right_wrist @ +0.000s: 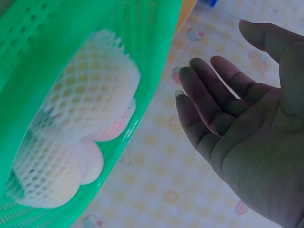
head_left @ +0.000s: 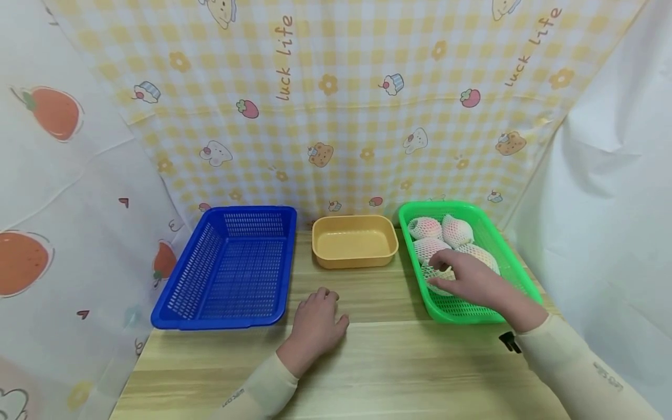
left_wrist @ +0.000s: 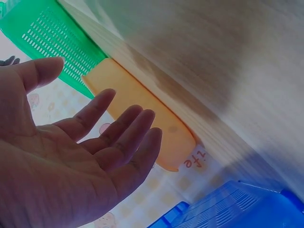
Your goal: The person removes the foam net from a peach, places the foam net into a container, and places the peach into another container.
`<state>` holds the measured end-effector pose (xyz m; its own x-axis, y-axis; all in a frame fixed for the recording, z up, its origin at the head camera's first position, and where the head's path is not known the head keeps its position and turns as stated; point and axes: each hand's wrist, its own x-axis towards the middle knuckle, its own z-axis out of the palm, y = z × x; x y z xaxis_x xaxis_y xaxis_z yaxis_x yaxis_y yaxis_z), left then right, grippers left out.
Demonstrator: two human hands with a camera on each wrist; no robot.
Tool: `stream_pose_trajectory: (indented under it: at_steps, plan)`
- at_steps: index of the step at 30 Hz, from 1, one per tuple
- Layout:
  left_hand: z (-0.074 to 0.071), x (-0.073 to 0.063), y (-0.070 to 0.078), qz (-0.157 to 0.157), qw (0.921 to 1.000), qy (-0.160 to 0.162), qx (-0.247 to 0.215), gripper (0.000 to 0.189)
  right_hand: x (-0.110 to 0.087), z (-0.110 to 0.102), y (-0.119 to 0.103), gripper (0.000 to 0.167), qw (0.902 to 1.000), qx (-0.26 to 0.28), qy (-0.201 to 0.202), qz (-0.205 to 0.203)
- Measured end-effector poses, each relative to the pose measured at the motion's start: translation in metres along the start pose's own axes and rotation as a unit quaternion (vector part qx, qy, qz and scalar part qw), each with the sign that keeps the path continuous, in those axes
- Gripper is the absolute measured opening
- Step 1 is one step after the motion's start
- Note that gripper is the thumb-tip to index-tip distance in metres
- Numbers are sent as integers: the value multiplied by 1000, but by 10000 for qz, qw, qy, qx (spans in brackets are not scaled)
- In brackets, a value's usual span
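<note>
Several round fruits in white foam nets [head_left: 458, 231] lie in a green basket [head_left: 511, 262] on the right. My right hand [head_left: 469, 279] hovers over that basket's near part, fingers loosely bent, holding nothing. In the right wrist view the palm [right_wrist: 266, 142] is bare beside the netted fruits [right_wrist: 90, 85]. My left hand [head_left: 317, 324] is over the table in front of a yellow tray [head_left: 354, 262], to the right of a blue basket [head_left: 217, 322]. The left wrist view shows the left palm [left_wrist: 61, 161] with relaxed fingers and nothing in them.
The wooden table [head_left: 388, 361] carries the two baskets with the yellow tray between them. A checked cloth [head_left: 357, 128] hangs right behind them. White cloths stand at the left and right sides. A small black object [head_left: 509, 342] shows by the right sleeve.
</note>
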<state>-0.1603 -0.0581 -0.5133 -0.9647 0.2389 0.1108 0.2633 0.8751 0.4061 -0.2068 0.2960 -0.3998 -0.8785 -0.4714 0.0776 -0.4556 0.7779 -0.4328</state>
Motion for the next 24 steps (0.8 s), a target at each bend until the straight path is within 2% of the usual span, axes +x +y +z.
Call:
stream_pose_trajectory:
  at_steps: [5, 14, 20, 24]
  plan:
    - [0, 0, 1, -15, 10000, 52, -43, 40, -1, -3, 16, 42, 9998, -210, 16, 4]
    - [1, 1, 1, -2, 9997, 209, -105, 37, 4, -5, 38, 49, 9972, -736, -111, -124]
    - [0, 1, 1, 55, 9997, 211, -109, 37, 17, -12, 45, 52, 9944, -930, -490, -102]
    - [-1, 0, 3, 33, 9998, 183, -122, 37, 25, -15, 50, 54, 9918, -879, -920, 146]
